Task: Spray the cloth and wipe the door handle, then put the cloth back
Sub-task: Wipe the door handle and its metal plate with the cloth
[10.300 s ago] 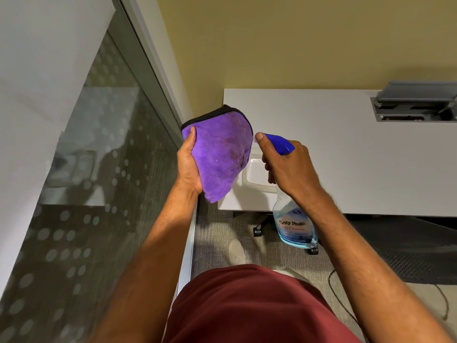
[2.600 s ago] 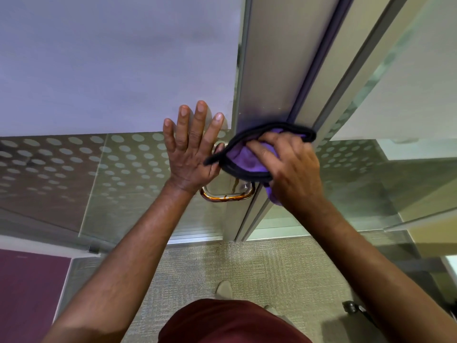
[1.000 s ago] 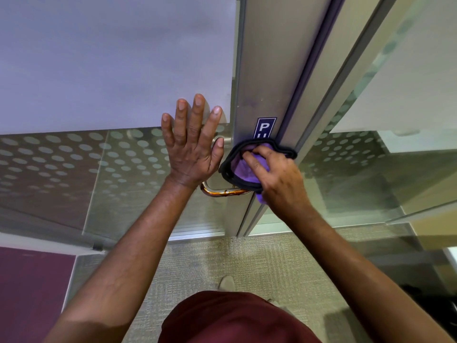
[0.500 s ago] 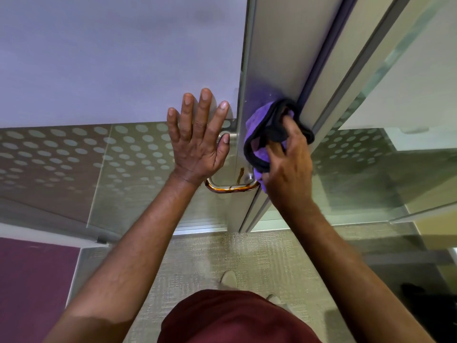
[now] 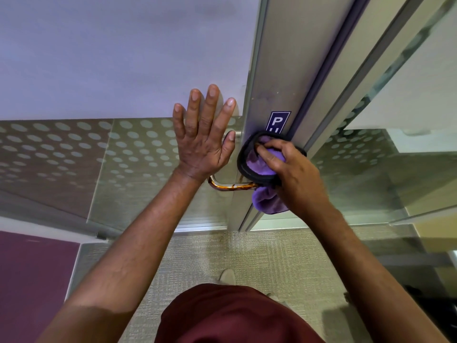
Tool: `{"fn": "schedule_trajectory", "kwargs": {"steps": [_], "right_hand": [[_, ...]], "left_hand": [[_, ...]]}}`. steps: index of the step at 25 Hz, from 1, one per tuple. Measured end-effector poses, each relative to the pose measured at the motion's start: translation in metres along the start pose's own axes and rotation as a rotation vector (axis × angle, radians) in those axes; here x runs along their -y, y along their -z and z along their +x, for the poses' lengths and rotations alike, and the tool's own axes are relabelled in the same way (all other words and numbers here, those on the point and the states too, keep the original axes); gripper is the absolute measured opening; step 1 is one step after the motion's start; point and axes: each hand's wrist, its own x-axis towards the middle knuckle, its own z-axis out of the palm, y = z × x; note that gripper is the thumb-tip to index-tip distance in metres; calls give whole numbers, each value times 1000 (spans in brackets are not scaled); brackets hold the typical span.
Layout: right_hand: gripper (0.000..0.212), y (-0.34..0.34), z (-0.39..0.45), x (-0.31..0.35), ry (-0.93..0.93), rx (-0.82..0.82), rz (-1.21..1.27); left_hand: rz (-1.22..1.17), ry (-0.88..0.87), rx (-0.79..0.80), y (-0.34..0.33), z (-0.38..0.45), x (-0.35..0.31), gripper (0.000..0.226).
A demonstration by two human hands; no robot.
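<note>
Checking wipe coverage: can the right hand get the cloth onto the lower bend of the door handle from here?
Probably yes. The right hand holds the purple cloth beside the handle's lower bend, which is bare; the left hand lies flat on the glass above it.

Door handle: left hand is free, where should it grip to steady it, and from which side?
Grip the bare lower bar of the door handle, coming from the left under the left hand. That horizontal run stands clear of the door, so fingers should wrap it. The cloth and right hand cover the right end.
</note>
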Motion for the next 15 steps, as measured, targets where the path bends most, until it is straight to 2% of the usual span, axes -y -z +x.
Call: {"fn": "schedule_trajectory", "kwargs": {"steps": [2, 4, 7, 12, 15], "right_hand": [[84, -1, -1, -8, 22, 198, -2], [84, -4, -6, -13, 17, 274, 78], [81, -16, -18, -5, 44, 255, 155], [75, -49, -37, 18, -13, 204, 93], [69, -64, -39, 24, -45, 159, 276]], "left_hand": [[5, 4, -2, 0, 0, 0, 55], [4, 1, -7, -1, 0, 0, 54], [17, 1, -20, -2, 0, -1, 54], [28, -12, -51, -5, 0, -1, 53], [22, -12, -54, -5, -1, -2, 53]]}}
